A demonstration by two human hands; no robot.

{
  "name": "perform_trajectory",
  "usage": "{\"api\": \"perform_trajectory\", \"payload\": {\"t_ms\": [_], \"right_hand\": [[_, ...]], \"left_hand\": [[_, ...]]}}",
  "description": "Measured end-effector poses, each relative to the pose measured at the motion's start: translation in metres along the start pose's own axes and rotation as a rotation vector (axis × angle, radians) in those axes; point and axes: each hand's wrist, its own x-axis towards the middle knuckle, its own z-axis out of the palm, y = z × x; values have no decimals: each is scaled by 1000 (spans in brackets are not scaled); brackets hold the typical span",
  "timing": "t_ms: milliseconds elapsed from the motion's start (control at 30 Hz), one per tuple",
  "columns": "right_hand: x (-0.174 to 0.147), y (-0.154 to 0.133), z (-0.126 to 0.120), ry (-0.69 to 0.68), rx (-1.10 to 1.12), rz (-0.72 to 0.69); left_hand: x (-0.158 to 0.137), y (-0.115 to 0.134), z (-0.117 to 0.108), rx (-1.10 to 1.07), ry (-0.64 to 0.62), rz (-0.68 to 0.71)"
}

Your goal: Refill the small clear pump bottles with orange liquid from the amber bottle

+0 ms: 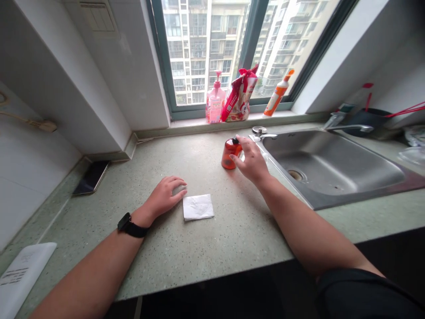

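On the counter (pixel 159 266), my left hand (pixel 167 195) lies with fingers stretched forward and thumb apart. A folded white paper tissue (pixel 198 207) is just right of its thumb. A black watch is on that wrist. Farther forward, my right hand (pixel 251 160) is at a translucent orange-red bottle (pixel 228 156) with a black top. Its fingers reach over the top, and its thumb comes across the near side of the bottle. The bottle stands upright on the counter. My right palm hides its right side.
A steel sink (pixel 335 155) with a faucet (pixel 352 128) lies to the right. On the windowsill stand a pink pump bottle (pixel 215 104), a red bag (pixel 241 97) and an orange-white bottle (pixel 277 96). A dark flat slab (pixel 91 178) and a white object (pixel 28 270) are at left.
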Motion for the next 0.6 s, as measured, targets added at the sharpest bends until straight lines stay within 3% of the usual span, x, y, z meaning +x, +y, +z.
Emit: {"api": "perform_trajectory", "payload": {"t_ms": [233,400,600], "right_hand": [[-2,-16,-9,72,141,-39],[-14,-51,-12,100,408,-150],[-49,-99,6,-62,724,-187]], "left_hand": [[0,-4,2,-11,45,28],[-3,3,4,-58,211,91],[-8,15,4,-134,288,194]]}}
